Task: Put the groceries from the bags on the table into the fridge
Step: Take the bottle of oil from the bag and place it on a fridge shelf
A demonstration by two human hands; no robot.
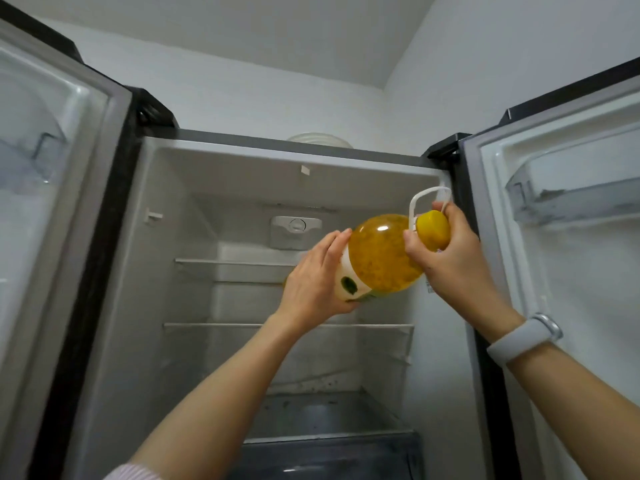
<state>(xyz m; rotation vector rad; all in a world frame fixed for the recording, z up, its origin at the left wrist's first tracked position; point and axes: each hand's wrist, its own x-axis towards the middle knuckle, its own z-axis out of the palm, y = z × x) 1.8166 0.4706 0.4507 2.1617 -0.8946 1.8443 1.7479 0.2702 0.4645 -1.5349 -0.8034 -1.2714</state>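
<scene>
A large bottle of yellow oil with a yellow cap and a white carry handle is held tilted, cap toward the upper right, in front of the open fridge. My left hand grips its lower body by the white label. My right hand holds the neck just below the cap. The bottle hangs at the height of the top shelf, near the fridge's right wall. A second shelf lies below it.
Both fridge doors stand open: the left door and the right door with a door bin. A drawer sits at the bottom. A white round object rests on top of the fridge.
</scene>
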